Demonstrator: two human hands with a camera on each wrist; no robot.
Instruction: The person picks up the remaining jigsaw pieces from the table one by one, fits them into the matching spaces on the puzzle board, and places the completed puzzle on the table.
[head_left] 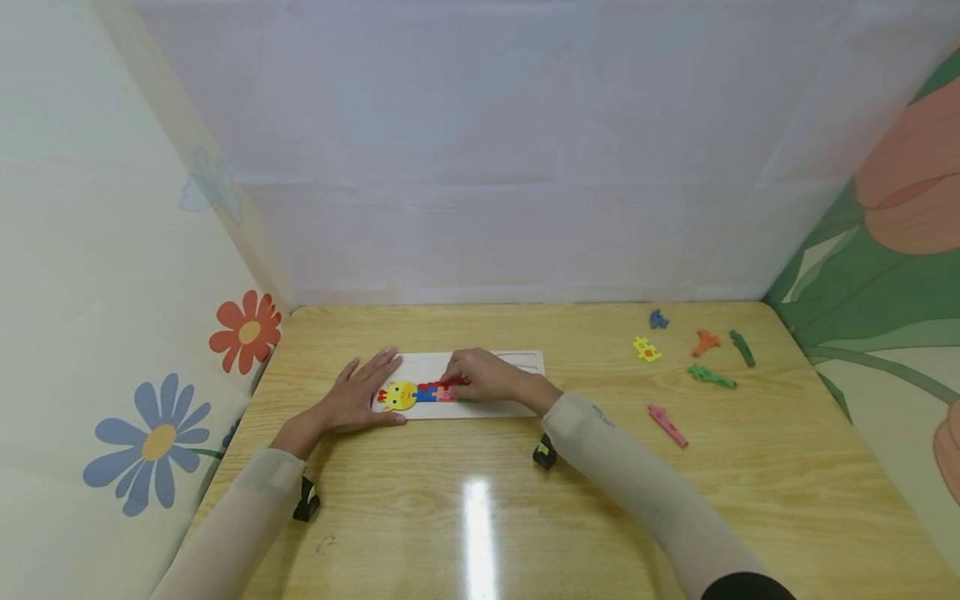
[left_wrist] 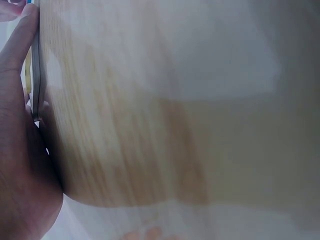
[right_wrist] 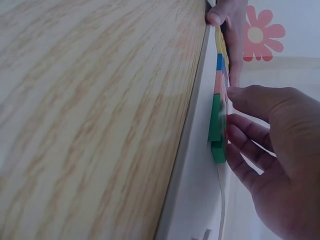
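A white puzzle board (head_left: pixel 420 365) lies near the table's far side, with a yellow giraffe-head piece (head_left: pixel 401 396) at its left end. Beside the head sit a blue piece (head_left: pixel 426 397) and other coloured pieces. My left hand (head_left: pixel 354 400) spreads over the board's left end, its thumb along the near edge. With curled fingers, my right hand (head_left: pixel 486 375) pinches a red puzzle piece (head_left: pixel 461 381) over the middle of the board. In the right wrist view a green piece (right_wrist: pixel 215 117) stands a little proud of the board, close to those fingertips.
Loose puzzle pieces lie to the right: yellow (head_left: pixel 647 349), blue (head_left: pixel 658 319), orange (head_left: pixel 705 342), pink (head_left: pixel 667 426), a long green one (head_left: pixel 712 377) and a dark green one (head_left: pixel 742 348). A pale wall (head_left: pixel 510 208) rises behind the wooden table (head_left: pixel 405 500).
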